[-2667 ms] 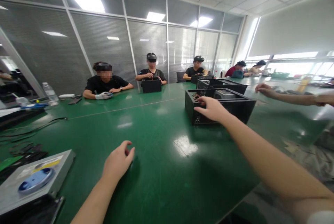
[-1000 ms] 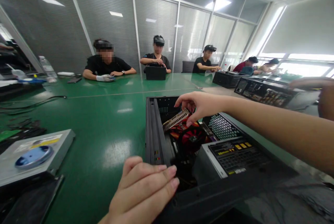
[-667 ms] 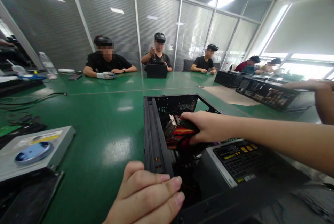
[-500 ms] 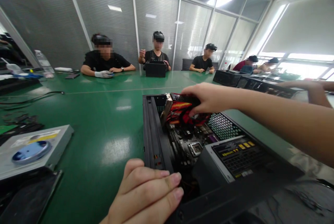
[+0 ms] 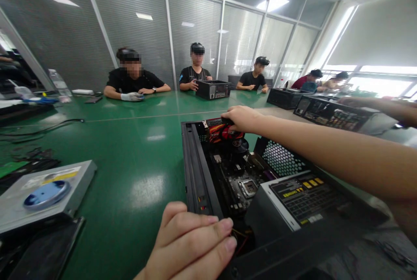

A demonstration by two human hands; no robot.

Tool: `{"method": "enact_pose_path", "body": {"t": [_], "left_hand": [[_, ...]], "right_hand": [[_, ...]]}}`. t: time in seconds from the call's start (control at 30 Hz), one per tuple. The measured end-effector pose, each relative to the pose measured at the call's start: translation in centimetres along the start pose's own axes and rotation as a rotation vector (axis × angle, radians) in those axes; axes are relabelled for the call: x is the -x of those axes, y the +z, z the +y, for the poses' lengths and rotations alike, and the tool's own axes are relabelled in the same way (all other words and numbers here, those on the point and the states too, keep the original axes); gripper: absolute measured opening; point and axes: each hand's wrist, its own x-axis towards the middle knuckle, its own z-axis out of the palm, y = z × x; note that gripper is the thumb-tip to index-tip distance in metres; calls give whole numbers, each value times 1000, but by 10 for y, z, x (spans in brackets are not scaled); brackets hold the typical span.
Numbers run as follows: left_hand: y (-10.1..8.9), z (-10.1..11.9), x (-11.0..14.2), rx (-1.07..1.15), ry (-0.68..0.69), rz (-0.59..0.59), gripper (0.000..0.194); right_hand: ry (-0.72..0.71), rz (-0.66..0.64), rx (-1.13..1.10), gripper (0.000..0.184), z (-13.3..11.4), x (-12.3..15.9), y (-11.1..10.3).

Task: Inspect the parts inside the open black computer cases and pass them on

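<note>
An open black computer case lies on the green table before me. My left hand is closed over its near left edge, fingertips curled over the rim. At the far end of the case, my right hand grips a red and black graphics card by its top edge. The card stands on edge inside the case, its metal bracket toward the left; its lower edge is hidden. Nearer me are the motherboard with a bare CPU socket and a power supply with a yellow-printed label.
On the left, an optical drive carries a round blue lid-like object. Cables lie farther back. Across the table sit several people; one handles another computer case. More cases stand at the right, by another person's arm.
My right hand and the graphics card have moved away and lower, toward the case's far end. My left hand keeps its hold. Across the table, the person's case has been turned and laid down.
</note>
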Motion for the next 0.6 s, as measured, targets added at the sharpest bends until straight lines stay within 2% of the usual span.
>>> {"method": "enact_pose_path", "body": {"t": [0.13,0.27,0.37,0.47,0.6], "left_hand": [[3,-1,-3,-11,42,35,28],[1,-2,-5,-19,63,29,31],[0,-3,-4,-6,66,11,30],[0,-3,-2,-1,41,6,30],[2,0,-1,-5,13,5,30]], "right_hand": [[-71,-16,30,49,1,7,-12],[-112,-13,2,45,-2,22,-39],[-155,-66,-45,46,-10,39,-56],[-173,-125,-69,48,-26,51,-51],[-75,-123,-70,56,-42,47,-23]]}}
